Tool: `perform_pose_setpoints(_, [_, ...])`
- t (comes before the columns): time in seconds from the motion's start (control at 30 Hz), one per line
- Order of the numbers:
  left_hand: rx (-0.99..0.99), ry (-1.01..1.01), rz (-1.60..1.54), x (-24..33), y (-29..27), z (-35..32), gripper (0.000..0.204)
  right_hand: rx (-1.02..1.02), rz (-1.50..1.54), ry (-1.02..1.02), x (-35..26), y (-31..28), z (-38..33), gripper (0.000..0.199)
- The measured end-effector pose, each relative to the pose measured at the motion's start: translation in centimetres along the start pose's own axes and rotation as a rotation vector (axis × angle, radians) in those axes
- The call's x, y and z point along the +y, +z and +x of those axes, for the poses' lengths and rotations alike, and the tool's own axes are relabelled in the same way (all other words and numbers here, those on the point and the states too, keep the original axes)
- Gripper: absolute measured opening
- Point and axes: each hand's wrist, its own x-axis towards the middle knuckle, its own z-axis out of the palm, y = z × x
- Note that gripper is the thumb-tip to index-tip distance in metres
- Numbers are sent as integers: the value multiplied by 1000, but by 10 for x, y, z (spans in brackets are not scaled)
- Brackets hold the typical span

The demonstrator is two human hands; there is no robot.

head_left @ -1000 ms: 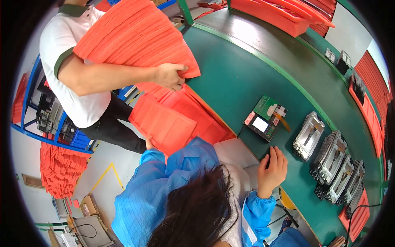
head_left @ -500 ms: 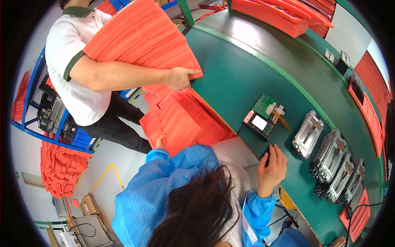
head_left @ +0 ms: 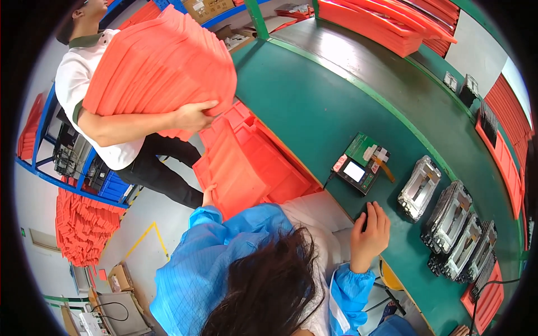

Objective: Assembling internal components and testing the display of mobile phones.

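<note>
Fingers of the left hand [head_left: 209, 196] pinch the near left edge of a red tray [head_left: 238, 171]; one lies flat on its face, the others are hidden. The tray slants beside the table's left edge, its far end toward the co-worker; foreshortening leaves its long axis unclear. The right hand [head_left: 370, 235] lies at the table edge, fingers long and side by side, slightly parted at the tips, pointing away from the body. A small dark thing [head_left: 365, 223] shows between thumb and fingers; whether it is gripped I cannot tell.

Under and beside the slanted tray lie more red trays [head_left: 286, 165], along the table. A co-worker's hand [head_left: 193, 116] supports a thick tilted stack of red trays [head_left: 162, 70] against a white shirt.

Just beyond the right hand, on the green table [head_left: 314, 106], sits a device with a lit white screen [head_left: 353, 171] and a green board. To its right stand silver-and-black frames [head_left: 419, 187], one alone and others grouped. A red tray at lower right [head_left: 486, 302] carries thin dark pieces.

At left are a blue shelf rack [head_left: 73, 192] with blue bins [head_left: 114, 186], a heap of red trays [head_left: 84, 229] and a pale floor [head_left: 143, 213] with a yellow line.
</note>
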Motion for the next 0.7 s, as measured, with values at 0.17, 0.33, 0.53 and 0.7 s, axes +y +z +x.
perform_pose_setpoints(0.17, [12,30,-3,15,30,-42,67,-2,7,-11,-4,1,1,25])
perform_pose_setpoints(0.33, [31,82,-42,21,55,-49,67,8,0,-16,-1,1,-1,25])
perform_pose_setpoints(0.53, [-63,190,-105,44,82,-44,58,-2,6,-1,-2,0,-1,25])
perform_pose_setpoints(0.7, [-278,247,-147,103,161,-69,43,-16,-2,11,-2,-1,-2,26])
